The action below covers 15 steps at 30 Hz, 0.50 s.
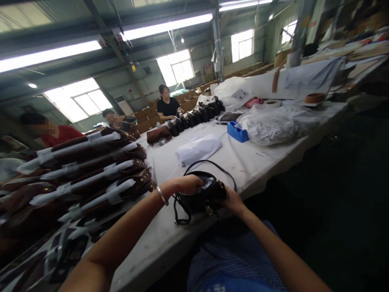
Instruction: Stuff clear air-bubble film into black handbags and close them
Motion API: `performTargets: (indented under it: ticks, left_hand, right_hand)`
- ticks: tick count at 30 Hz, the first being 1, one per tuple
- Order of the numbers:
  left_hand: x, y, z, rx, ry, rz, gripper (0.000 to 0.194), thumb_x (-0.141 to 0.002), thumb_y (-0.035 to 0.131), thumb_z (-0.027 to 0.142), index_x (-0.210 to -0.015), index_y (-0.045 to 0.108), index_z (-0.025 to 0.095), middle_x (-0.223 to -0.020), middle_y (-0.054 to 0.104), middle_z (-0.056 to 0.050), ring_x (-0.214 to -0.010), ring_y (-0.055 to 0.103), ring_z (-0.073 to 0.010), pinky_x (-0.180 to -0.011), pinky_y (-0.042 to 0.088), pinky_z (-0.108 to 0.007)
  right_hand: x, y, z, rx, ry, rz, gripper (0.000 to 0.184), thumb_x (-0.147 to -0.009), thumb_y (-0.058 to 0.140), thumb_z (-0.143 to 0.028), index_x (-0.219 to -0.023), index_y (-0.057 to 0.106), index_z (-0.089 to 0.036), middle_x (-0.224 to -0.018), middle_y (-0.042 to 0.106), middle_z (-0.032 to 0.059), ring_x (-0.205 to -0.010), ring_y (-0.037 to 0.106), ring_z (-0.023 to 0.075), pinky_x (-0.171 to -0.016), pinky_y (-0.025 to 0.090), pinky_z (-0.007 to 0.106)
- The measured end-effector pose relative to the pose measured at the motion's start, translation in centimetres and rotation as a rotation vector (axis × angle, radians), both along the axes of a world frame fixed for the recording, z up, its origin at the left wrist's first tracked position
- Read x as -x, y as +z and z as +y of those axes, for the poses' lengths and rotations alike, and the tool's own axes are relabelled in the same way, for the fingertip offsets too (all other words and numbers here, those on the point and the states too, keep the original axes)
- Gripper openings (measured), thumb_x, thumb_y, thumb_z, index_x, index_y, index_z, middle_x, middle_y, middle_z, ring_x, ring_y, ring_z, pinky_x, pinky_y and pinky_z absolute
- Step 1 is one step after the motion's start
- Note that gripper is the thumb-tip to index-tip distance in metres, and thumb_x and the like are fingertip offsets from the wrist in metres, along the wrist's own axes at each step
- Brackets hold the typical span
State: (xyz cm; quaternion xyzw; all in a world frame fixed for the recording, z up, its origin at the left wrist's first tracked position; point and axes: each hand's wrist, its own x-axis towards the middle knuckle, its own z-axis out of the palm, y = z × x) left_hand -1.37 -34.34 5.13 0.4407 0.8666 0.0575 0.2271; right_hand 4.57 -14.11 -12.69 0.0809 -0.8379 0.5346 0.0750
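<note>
A small black handbag [194,200] sits at the near edge of the white-covered table [240,170], its top open. My left hand [190,184], with a silver bangle at the wrist, reaches into that opening with curled fingers. Pale crumpled stuffing [209,182] shows beside its fingertips; what the fingers pinch is hidden. Round the bag's right side my right hand [232,201] is closed, gripping it, with the fingers partly out of sight. The thin black strap [209,161] loops over the table behind the bag, and a buckled end hangs at its left.
Brown bags with white-wrapped handles [112,170] are piled at left. Beyond lie white sheets [199,150], a blue tape dispenser [237,132], clear plastic bags [270,125], a brown bag [159,136] and a row of black bags [194,117]. Several people, one in black [167,106], are across the table.
</note>
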Motion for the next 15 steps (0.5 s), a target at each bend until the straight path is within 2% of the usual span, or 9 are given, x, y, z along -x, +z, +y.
performTargets:
  ticks: [2,4,6,8,9,11,13,15]
  left_hand:
    - [-0.4,2.1,-2.1,-0.065,0.071,0.017,0.029,-0.091,0.046,0.027,-0.106,0.069,0.017,-0.099,0.072,-0.005,-0.082,0.063,-0.0162,-0.076,0.047,-0.024]
    - [-1.4,2.8,-4.1,-0.123,0.133,0.047,0.037,-0.095,0.042,0.042,-0.114,0.066,0.020,-0.105,0.071,-0.005,-0.088,0.064,-0.0173,-0.080,0.046,-0.025]
    - [-2.8,1.5,-5.6,-0.153,0.145,0.107,0.050,-0.090,0.050,0.056,-0.125,0.059,0.022,-0.116,0.067,-0.007,-0.099,0.063,-0.0209,-0.085,0.046,-0.028]
    - [-4.2,-1.2,-6.3,-0.185,0.170,0.246,0.067,-0.080,0.060,0.063,-0.131,0.053,0.020,-0.122,0.064,-0.011,-0.107,0.060,-0.0252,-0.090,0.046,-0.032]
    - [-4.8,-2.6,-6.3,-0.200,0.208,0.336,0.069,-0.077,0.063,0.064,-0.129,0.054,0.019,-0.118,0.065,-0.012,-0.107,0.060,-0.0264,-0.090,0.046,-0.033]
    - [-5.4,-5.1,-5.8,-0.206,0.338,0.486,0.055,-0.081,0.058,0.063,-0.112,0.062,0.018,-0.102,0.069,-0.011,-0.097,0.062,-0.0258,-0.085,0.048,-0.034]
    - [-5.6,-6.0,-5.1,-0.189,0.447,0.551,0.049,-0.084,0.053,0.064,-0.096,0.065,0.019,-0.088,0.070,-0.008,-0.087,0.064,-0.0249,-0.078,0.049,-0.034]
    - [-5.8,-5.5,-4.6,-0.189,0.492,0.544,0.050,-0.081,0.053,0.067,-0.093,0.065,0.020,-0.086,0.070,-0.007,-0.084,0.065,-0.0239,-0.073,0.049,-0.031]
  right_hand:
    - [0.5,-0.3,-0.1,-0.003,0.003,-0.012,0.072,-0.069,0.076,-0.049,-0.133,0.050,-0.026,-0.119,0.066,0.0073,-0.112,0.060,0.0327,-0.093,0.048,0.046]
    - [0.8,-0.5,-0.2,0.016,0.005,-0.018,0.077,-0.069,0.076,-0.050,-0.136,0.047,-0.025,-0.122,0.065,0.0082,-0.114,0.059,0.0331,-0.096,0.047,0.047]
    - [1.0,-0.8,-0.3,0.038,0.014,-0.015,0.079,-0.070,0.074,-0.052,-0.138,0.045,-0.024,-0.128,0.062,0.0086,-0.119,0.056,0.0327,-0.100,0.045,0.047]
    - [0.8,-1.1,-0.2,0.052,0.021,-0.013,0.079,-0.072,0.073,-0.053,-0.139,0.043,-0.024,-0.132,0.059,0.0085,-0.122,0.053,0.0320,-0.102,0.043,0.046]
    - [0.6,-1.2,0.0,0.050,0.022,-0.017,0.078,-0.072,0.071,-0.053,-0.139,0.043,-0.024,-0.132,0.059,0.0087,-0.122,0.054,0.0322,-0.102,0.044,0.046]
    - [0.2,-1.4,0.4,0.024,0.006,-0.019,0.077,-0.072,0.070,-0.055,-0.138,0.044,-0.022,-0.129,0.061,0.0102,-0.120,0.055,0.0340,-0.101,0.045,0.049]
    - [0.0,-1.2,0.2,-0.032,-0.035,0.007,0.074,-0.072,0.069,-0.055,-0.135,0.047,-0.023,-0.122,0.064,0.0110,-0.116,0.057,0.0359,-0.096,0.048,0.050]
    - [0.7,-0.7,-1.5,-0.091,-0.073,0.077,0.062,-0.074,0.071,-0.052,-0.127,0.054,-0.026,-0.114,0.066,0.0096,-0.108,0.061,0.0346,-0.088,0.053,0.048]
